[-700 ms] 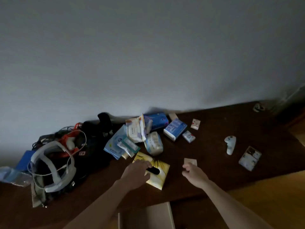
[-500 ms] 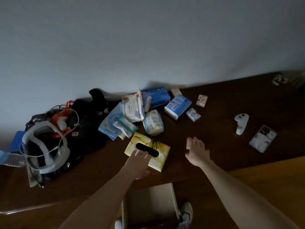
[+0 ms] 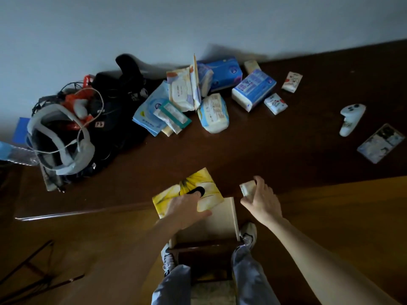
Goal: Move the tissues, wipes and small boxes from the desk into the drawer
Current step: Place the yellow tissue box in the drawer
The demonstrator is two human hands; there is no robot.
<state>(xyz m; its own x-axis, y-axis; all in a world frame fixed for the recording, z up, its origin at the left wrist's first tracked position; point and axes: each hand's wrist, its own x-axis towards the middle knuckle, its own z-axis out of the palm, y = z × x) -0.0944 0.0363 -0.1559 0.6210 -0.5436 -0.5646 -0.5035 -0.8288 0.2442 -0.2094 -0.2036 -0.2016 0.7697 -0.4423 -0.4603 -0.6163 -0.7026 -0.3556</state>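
A person stands at a dark wooden desk (image 3: 286,164), seen from above, with an open drawer (image 3: 222,219) pulled out below its front edge between their legs. The left hand (image 3: 187,209) grips a yellow tissue box (image 3: 198,183), fingers spread over its top and thumb curled under its near side; the box juts past the desk edge, partly over the drawer's left corner. The right hand (image 3: 262,201) pinches a small pale packet (image 3: 247,188) between thumb and fingertips, holding it just right of the drawer, near the desk edge. Farther back on the desk lies a cluster of tissue and wipe packs: a blue tissue pack (image 3: 253,90), a larger blue pack (image 3: 224,70) behind it by the wall, a rounded white wipes pack (image 3: 212,113), and two small white packets (image 3: 275,103) (image 3: 291,81) to the right. A white controller (image 3: 351,117) and a flat card-like packet (image 3: 381,143) lie well apart at far right. At left sits a heap of a black bag (image 3: 114,111), cables and a grey headset (image 3: 63,137).
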